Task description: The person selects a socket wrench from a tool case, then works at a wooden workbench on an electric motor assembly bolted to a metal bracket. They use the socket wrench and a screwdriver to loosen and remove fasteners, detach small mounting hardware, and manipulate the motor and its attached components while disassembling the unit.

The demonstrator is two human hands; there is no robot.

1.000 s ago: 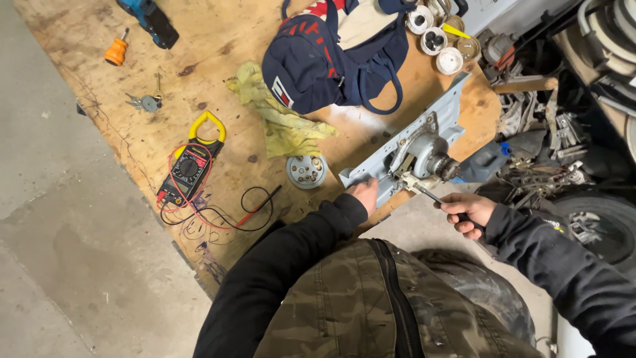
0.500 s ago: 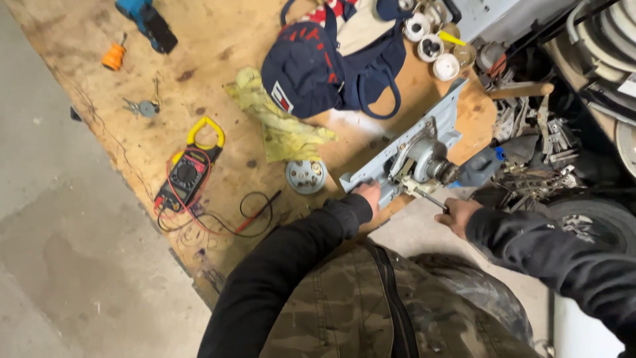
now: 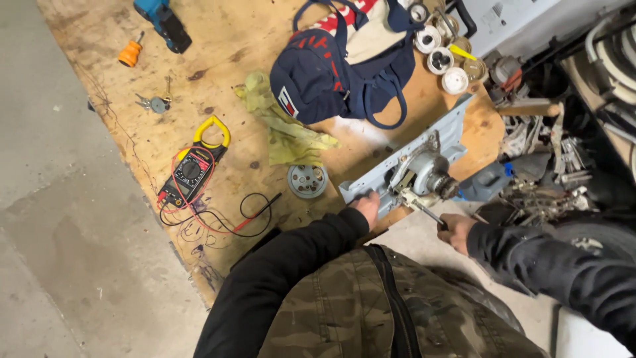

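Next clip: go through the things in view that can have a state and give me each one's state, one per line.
Left hand: pressed on the grey metal bracket, steadying it.
Right hand: closed around a thin tool whose tip is at the motor.
Navy bag: open, slumped.
Clamp meter: leads plugged in, loose.
Yellow rag: crumpled.
Pulley: lying flat.

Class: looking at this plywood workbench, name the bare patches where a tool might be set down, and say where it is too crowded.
Bare plywood lies between the blue tool and the navy bag, and between the clamp meter and the yellow rag. It is crowded by the metal bracket, where the left hand and right hand work.
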